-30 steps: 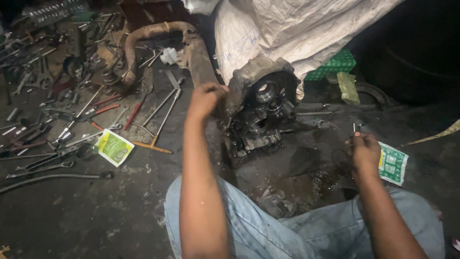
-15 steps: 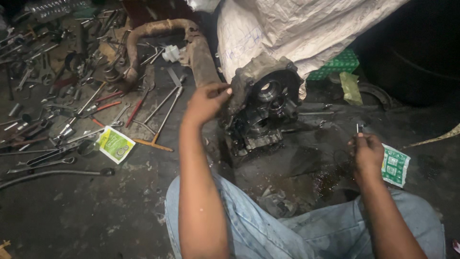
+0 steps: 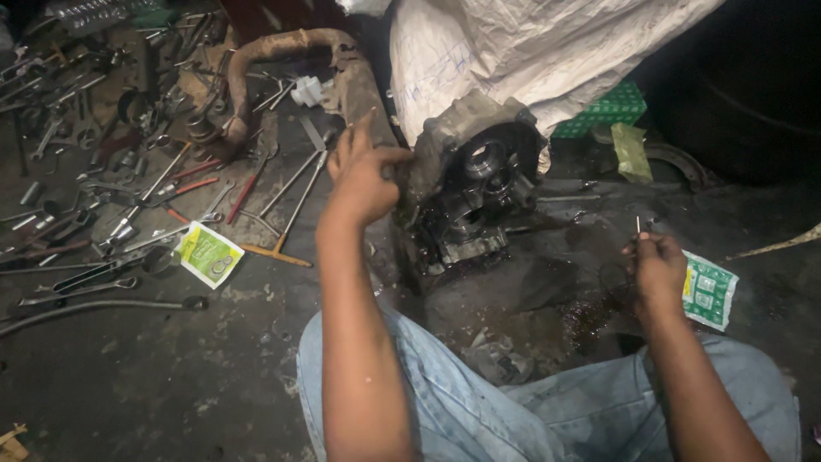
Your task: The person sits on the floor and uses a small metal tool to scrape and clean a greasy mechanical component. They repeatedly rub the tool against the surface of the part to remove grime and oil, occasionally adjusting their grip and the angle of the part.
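A greasy engine case (image 3: 475,184) stands on the dark workshop floor in front of me, its open side with gears facing me. My left hand (image 3: 363,180) rests against the left edge of the case, thumb on it and the other fingers spread above. My right hand (image 3: 657,267) hovers low at the right, pinching a thin metal pin (image 3: 638,226) that points up. A green and white sachet (image 3: 708,291) lies on the floor just right of that hand.
Many wrenches and screwdrivers (image 3: 128,205) lie scattered at the left, with a green packet (image 3: 208,254) among them. A rusty bent exhaust pipe (image 3: 291,51) runs behind the case. A white sack (image 3: 530,51) drapes over the back. My jeans-clad legs (image 3: 513,411) fill the foreground.
My left hand has shifted on the case's left edge and its fingers have opened upward. The case has tipped slightly. The right hand with the pin has barely moved.
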